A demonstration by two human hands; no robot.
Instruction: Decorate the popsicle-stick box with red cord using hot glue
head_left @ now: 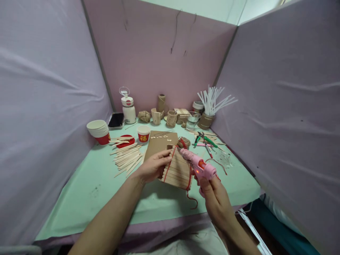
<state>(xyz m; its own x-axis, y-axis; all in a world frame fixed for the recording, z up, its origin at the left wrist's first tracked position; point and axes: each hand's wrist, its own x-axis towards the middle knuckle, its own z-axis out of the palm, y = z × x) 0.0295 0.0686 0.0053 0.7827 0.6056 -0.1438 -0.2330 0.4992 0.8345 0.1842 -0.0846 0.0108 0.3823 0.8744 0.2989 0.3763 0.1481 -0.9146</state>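
right hand (216, 194): grip closed round smooth pink plastic glue gun (198, 163), nozzle (180, 150) by upper edge of slatted wooden panel (177, 170). left hand (153, 166): grip pinching that panel, round-ended slats crossed by red cord (169, 164), over green-clothed desk (79, 205); room between left forearm (114, 212) and lilac fabric wall (47, 124).

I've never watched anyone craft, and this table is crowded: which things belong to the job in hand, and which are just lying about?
In the job:
pink glue gun, held
craft-stick piece, held
red cord
probably the loose craft sticks

Seemingly just lying about:
smartphone
white bottle
stacked paper cups
green-handled pliers
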